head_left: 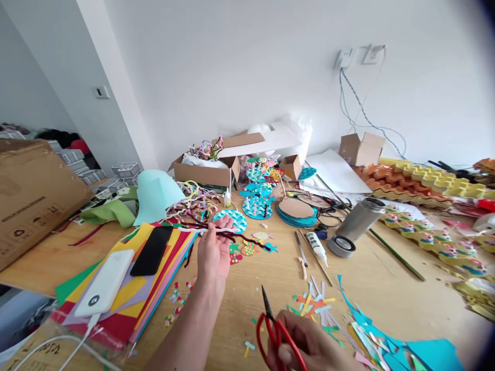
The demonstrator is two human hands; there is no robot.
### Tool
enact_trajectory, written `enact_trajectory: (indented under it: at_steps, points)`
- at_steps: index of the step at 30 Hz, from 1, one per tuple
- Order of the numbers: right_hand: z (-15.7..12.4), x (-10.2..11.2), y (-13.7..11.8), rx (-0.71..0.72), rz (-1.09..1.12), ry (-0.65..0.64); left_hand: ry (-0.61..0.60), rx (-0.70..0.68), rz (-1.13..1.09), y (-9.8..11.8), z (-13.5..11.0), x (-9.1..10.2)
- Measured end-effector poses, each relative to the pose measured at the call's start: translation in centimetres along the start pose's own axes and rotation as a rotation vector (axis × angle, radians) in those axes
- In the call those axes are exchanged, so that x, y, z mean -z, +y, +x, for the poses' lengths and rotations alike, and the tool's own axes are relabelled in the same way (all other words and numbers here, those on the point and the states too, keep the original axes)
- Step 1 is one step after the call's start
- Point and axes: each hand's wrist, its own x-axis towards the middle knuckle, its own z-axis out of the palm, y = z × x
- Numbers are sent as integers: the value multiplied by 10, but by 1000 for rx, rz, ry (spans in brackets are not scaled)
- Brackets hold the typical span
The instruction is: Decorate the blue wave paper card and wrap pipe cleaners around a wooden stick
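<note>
My left hand reaches out over the wooden table and pinches a white wavy pipe cleaner, beside a dark red one. Just beyond it lie a blue paper disc with wave pattern and small coloured paper fish. My right hand is near the front edge, closed on red-handled scissors with the blades shut and pointing up and away. Coloured paper strips lie just past the scissors.
A stack of coloured paper sheets at left carries a black phone and a white power bank. A glue bottle, a tipped steel flask, cardboard boxes, more blue discs and teal scraps crowd the table.
</note>
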Motion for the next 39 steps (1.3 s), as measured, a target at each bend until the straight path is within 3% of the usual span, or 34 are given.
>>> enact_trajectory:
  at_steps: [2, 5, 11, 20, 26, 39]
  points:
    - [21, -10, -7, 135, 248, -20, 13, 5, -14, -2, -1, 0]
    - [51, -23, -7, 250, 422, 13, 33, -11, -32, -3, -2, -1]
    - [83, -30, -19, 224, 388, 229, 64, -16, 1, -5, -3, -2]
    - [93, -29, -28, 192, 318, 333, 54, -30, 6, -7, -6, -4]
    - [96, -27, -27, 249, 293, 302, 55, -12, 29, -10, -10, -5]
    - [96, -26, -29, 195, 310, 327, 52, -2, 40, -12, -11, -4]
